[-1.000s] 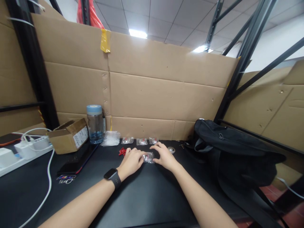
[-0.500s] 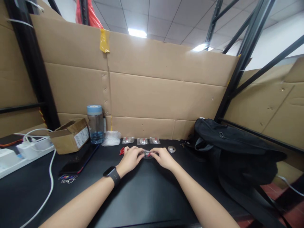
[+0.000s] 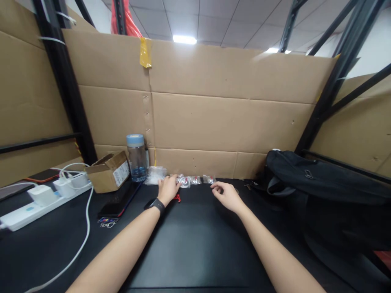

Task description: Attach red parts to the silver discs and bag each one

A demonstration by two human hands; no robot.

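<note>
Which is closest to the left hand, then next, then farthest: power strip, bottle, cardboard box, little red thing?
1. Little red thing: just right of the left hand.
2. Bottle: left, towards the back.
3. Cardboard box: left of the bottle.
4. Power strip: farther left.

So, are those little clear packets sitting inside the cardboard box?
No, the clear plastic packets with red bits lie on the black tabletop, right of the cardboard box.
</note>
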